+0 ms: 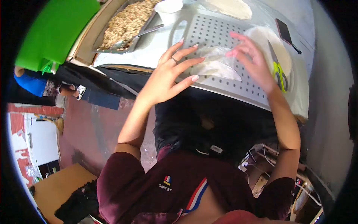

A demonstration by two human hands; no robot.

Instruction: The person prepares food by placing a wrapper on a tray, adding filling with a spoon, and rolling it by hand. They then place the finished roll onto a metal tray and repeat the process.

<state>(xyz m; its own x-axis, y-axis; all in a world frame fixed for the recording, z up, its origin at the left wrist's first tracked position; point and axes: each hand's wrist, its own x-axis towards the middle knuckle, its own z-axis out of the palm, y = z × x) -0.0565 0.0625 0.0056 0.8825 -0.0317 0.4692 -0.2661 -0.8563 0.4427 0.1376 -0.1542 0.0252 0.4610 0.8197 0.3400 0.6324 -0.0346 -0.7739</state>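
Note:
A thin, whitish, folded half-round sheet (218, 69), perhaps dough or film, lies on a grey perforated tray (209, 28). My left hand (173, 71) has its fingers spread, with the fingertips at the sheet's left side; a ring is on one finger. Over the sheet's right side hovers my right hand (253, 61), slightly blurred, its fingers bent and apart with nothing visible in them. To the right of that hand, scissors (278, 69) with yellow-green handles rest on a pale round disc (261, 35).
A metal pan (130, 46) of crumbly brown filling (128, 22) holds a spoon (149, 30). Beside it stands a white bowl (168, 6). Another pale disc (233, 8) lies at the back. A phone (284, 31) is near the right edge. Another person's shoe (80, 92) shows at left.

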